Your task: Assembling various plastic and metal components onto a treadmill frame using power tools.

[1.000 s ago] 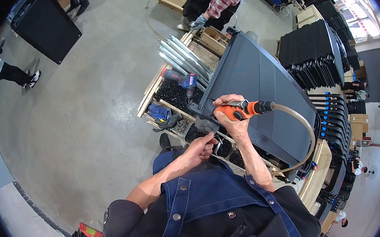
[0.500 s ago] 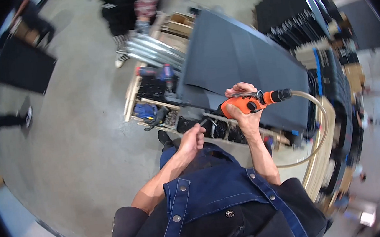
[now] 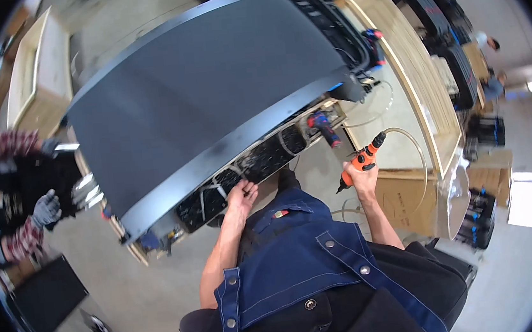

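Note:
My right hand (image 3: 363, 177) is wrapped round an orange air-powered screwdriver (image 3: 363, 159). A translucent hose (image 3: 412, 145) runs from its dark rear coupling, and its black nose points down and left. The screwdriver is held clear of the workbench. My left hand (image 3: 241, 198) is at the near edge of a wooden parts tray (image 3: 216, 196) filled with small black pieces. Its fingers look loosely apart; whether a small piece lies between them is too fine to tell. A large dark grey panel (image 3: 207, 82) with a bent front edge lies just beyond the tray.
A red and blue cordless drill (image 3: 323, 128) rests at the tray's right end, and another (image 3: 373, 43) stands behind it. A cardboard box (image 3: 404, 201) and a long wooden crate (image 3: 395, 45) are at the right. At the left, a co-worker's gloved hand (image 3: 46, 208) is near metal tubes (image 3: 88, 191).
The view has turned, so the panel now spans the middle. My right hand has carried the screwdriver away to the right of the panel. My left hand has moved to the tray, its fingers loosened.

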The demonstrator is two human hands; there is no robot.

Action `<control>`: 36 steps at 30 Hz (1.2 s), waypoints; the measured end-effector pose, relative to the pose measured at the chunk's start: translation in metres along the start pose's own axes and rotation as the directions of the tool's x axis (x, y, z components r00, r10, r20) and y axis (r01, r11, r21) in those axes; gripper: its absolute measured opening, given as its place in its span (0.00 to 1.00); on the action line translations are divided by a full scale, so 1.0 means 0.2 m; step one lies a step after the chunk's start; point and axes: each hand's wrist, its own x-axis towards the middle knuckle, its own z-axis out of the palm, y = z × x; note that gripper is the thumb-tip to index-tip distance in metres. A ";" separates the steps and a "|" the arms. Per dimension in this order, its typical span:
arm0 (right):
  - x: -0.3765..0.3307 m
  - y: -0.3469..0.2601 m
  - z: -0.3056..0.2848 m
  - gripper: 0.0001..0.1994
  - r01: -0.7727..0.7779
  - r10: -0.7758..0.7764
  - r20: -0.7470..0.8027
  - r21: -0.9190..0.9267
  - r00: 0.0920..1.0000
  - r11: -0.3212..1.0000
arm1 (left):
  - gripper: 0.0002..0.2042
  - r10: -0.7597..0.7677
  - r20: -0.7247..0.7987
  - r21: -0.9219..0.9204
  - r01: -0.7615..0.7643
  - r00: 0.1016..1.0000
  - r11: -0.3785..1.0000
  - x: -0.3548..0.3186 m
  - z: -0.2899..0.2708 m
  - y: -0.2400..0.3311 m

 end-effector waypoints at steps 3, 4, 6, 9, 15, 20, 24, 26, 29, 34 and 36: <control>0.34 0.26 -0.23 0.15 -0.033 0.037 -0.082 0.049 0.996 0.998 | 0.12 0.017 -0.087 -0.077 -0.024 0.996 0.997 0.26 0.06 -0.02; 0.48 0.34 -0.31 0.16 -0.055 0.062 -0.072 0.091 0.996 0.994 | 0.12 0.030 -0.116 -0.070 -0.038 0.993 0.997 0.33 0.10 -0.02; 0.77 0.56 -0.43 0.18 -0.056 0.066 -0.068 0.139 0.996 0.989 | 0.13 0.100 -0.115 -0.055 -0.107 0.988 0.993 0.44 0.20 -0.05; 1.16 0.75 -0.44 0.18 0.040 -0.040 0.013 -0.056 0.999 0.998 | 0.16 0.142 -0.264 -0.077 -0.168 0.954 0.983 0.53 0.14 -0.07; 1.69 0.89 -0.47 0.18 -0.190 0.189 0.019 0.005 0.982 0.982 | 0.17 0.269 -0.240 0.017 -0.273 0.933 0.962 0.51 0.30 -0.13; 2.00 1.11 -0.51 0.15 -0.206 0.205 -0.019 -0.055 0.978 0.977 | 0.11 0.319 -0.082 0.094 -0.312 0.944 0.946 0.52 0.48 -0.10; 2.09 1.13 -0.43 0.16 -0.114 0.128 0.088 -0.156 0.988 0.981 | 0.04 0.275 -0.016 0.312 -0.257 0.961 0.915 0.39 0.53 -0.15; 2.12 1.17 -0.36 0.17 -0.041 0.064 0.130 -0.173 0.989 0.984 | 0.03 0.261 0.011 0.262 -0.255 0.965 0.931 0.37 0.44 -0.18; 2.18 1.39 -0.33 0.21 -0.016 0.050 0.146 -0.228 0.988 0.973 | 0.01 0.232 -0.101 0.295 -0.194 0.967 0.936 0.34 0.57 -0.35; 2.21 1.45 -0.16 0.26 -0.133 0.230 0.201 -0.402 0.952 0.906 | 0.23 0.141 -0.189 0.370 -0.063 0.972 0.927 0.25 0.53 -0.61; 2.19 1.43 -0.17 0.21 -0.280 0.328 0.102 -0.326 0.939 0.903 | 0.23 0.089 -0.190 0.381 -0.010 0.978 0.925 0.35 0.46 -0.69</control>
